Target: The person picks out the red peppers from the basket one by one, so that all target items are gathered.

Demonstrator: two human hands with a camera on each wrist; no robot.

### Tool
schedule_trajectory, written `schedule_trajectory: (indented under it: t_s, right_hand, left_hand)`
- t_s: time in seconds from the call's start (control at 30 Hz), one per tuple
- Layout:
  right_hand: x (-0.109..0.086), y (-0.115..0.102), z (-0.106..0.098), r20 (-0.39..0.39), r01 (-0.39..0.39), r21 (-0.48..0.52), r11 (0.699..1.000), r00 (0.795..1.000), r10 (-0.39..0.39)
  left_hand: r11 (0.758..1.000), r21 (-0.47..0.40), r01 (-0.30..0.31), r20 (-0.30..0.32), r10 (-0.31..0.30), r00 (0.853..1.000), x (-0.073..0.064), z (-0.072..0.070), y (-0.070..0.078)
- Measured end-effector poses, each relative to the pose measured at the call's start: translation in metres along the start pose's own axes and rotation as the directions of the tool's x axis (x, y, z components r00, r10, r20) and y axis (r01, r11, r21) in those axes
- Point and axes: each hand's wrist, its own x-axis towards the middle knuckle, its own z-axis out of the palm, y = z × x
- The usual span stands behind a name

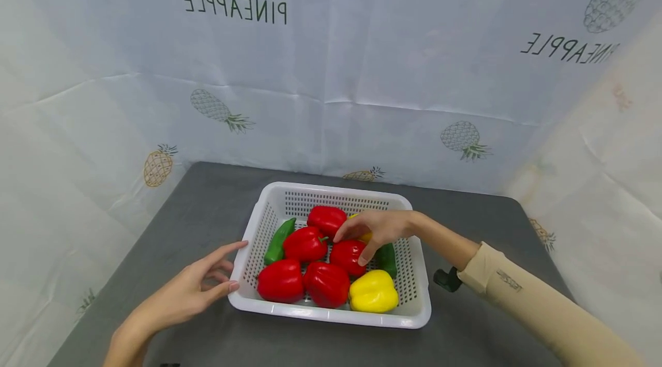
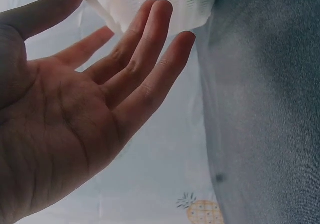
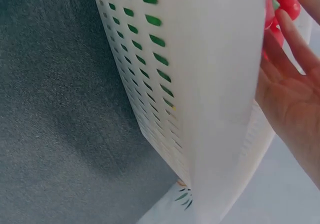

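Note:
A white perforated plastic basket (image 1: pixel 331 313) holds several red bell peppers, yellow bell peppers and long green peppers. My left hand (image 1: pixel 188 289), fingers spread and loosely bent, is at the basket's left side, with thumb and index fingertips at the rim. In the left wrist view its palm (image 2: pixel 65 119) holds nothing. My right hand (image 1: pixel 380 228) reaches over the right wall into the basket. Its thumb and fingers lie on opposite sides of a red bell pepper (image 1: pixel 345 256), gripping it. The right wrist view shows this hand (image 3: pixel 295 93) partly cut off, red peppers by its fingers.
A yellow bell pepper (image 1: pixel 374 292) lies at the basket's front right, another partly under my right hand. Green peppers lie at the left (image 1: pixel 280 240) and right (image 1: pixel 387 259). The basket stands on a grey table (image 1: pixel 222 200) before a white pineapple-print curtain (image 1: pixel 331 68).

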Motion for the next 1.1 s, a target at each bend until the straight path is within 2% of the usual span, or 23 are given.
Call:
schedule_trajectory:
  t_s: [0.2, 0.43, 0.63, 0.87, 1.1]
  right_hand:
    - [0.006, 0.001, -0.003, 0.018, -0.024, -0.024, 0.999, 1.000, 0.025]
    - [0.009, -0.003, -0.002, 0.109, -0.008, -0.098, 0.995, 0.994, 0.019]
    - [0.011, -0.003, -0.001, 0.128, 0.007, -0.113, 0.994, 0.992, 0.008]
    - [0.013, -0.005, 0.004, 0.109, 0.037, -0.130, 0.991, 0.994, -0.023]
    - [0.010, -0.005, 0.007, 0.042, 0.033, -0.181, 0.983, 0.999, -0.026]
  left_hand:
    - [1.000, -0.008, 0.029, 0.006, -0.029, 1.000, 0.000, 0.002, 0.001]
    - [0.995, -0.015, 0.100, 0.007, -0.100, 0.995, 0.001, 0.004, 0.003]
    - [0.996, -0.011, 0.083, -0.001, -0.083, 0.997, 0.000, 0.005, 0.002]
    - [0.996, -0.025, 0.080, 0.002, -0.080, 0.997, -0.001, 0.005, 0.001]
    - [0.992, -0.043, 0.118, 0.010, -0.117, 0.993, 0.000, 0.006, 0.002]
